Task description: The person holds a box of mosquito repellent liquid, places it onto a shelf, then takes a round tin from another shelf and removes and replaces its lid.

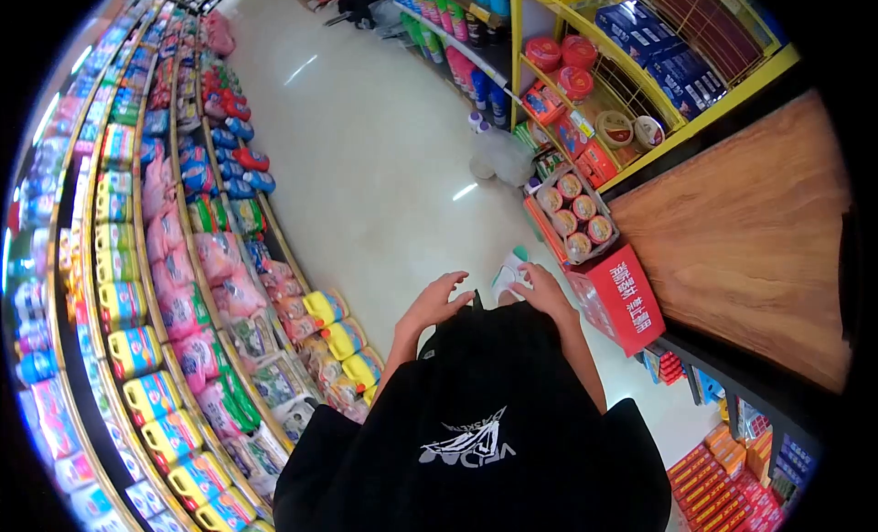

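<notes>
Both hands hang in front of the body over the aisle floor, at the lower middle of the view. My left hand [439,299] has its fingers apart and curved, with nothing in it. To its right, my right hand [541,290] is also held with fingers apart and holds nothing. Just below the hands is the front of a black shirt [476,395] with a white print. A white and green shoe [506,278] shows on the floor between the hands. The two hands do not touch each other.
Long shelves [187,230] of bottles and bags curve along the left. On the right stand a yellow rack [704,120], a wooden top [741,239], a red carton [617,299] and a tray of round tubs [574,212]. A clear plastic bag [503,157] lies beside the rack.
</notes>
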